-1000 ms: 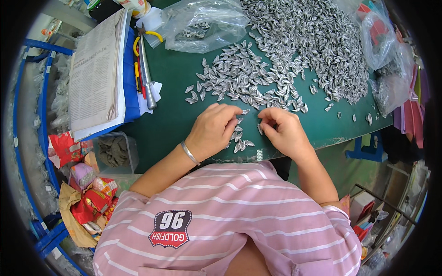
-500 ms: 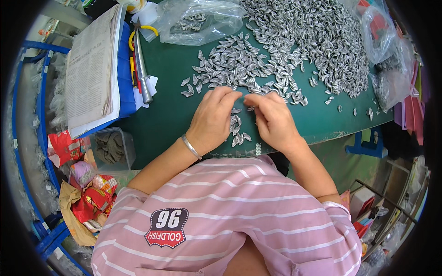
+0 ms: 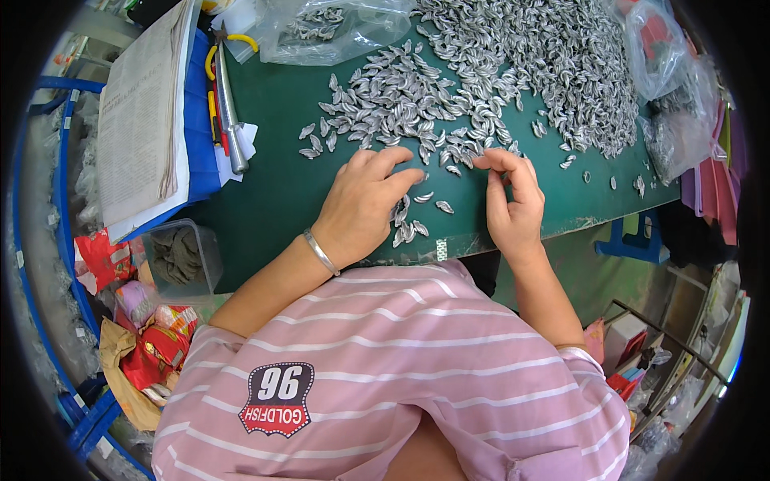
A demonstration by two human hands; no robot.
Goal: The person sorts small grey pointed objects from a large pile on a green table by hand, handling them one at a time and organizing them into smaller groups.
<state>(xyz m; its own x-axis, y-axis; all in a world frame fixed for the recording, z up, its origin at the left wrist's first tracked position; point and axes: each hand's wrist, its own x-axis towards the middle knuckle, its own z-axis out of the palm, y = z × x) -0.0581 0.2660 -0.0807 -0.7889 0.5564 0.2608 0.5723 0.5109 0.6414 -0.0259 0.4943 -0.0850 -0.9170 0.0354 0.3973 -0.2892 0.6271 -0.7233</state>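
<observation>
Left hand (image 3: pixel 357 204) and right hand (image 3: pixel 516 208) curl near silvery pieces (image 3: pixel 444 207), grip unclear.

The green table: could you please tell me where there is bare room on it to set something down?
On the green table, the widest bare patch lies between the tapered metal rod and the left hand; a smaller one lies between the right hand and the small ring. Beyond the hands, it is crowded with heaped silvery pieces.
</observation>
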